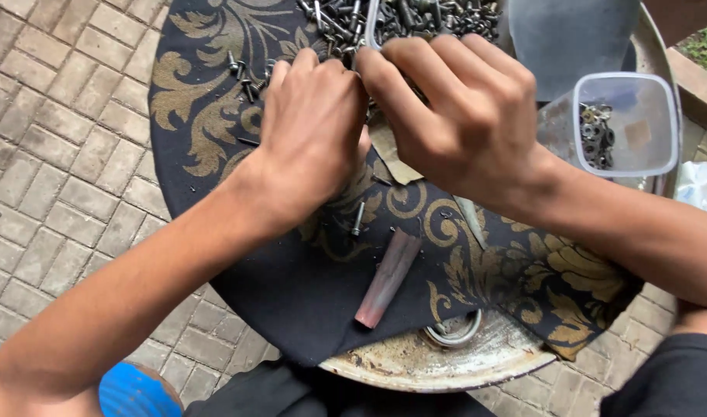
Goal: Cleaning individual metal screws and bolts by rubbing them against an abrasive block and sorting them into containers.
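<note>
We are working both hands at the near edge of the screw pile (400, 19), which lies just beyond the fingers. Right hand (465, 116) fingers are pinching a slim metal piece (371, 23), its long axis pointing away. Left hand (311, 127) fingers are curling closed; contents hidden.

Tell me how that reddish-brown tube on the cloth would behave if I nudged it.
The reddish-brown tube looks round, so it would probably roll sideways. It appears rigid, likely not bending. The black patterned cloth may slow it.

head view | worn on head | faces steeply down | close
</note>
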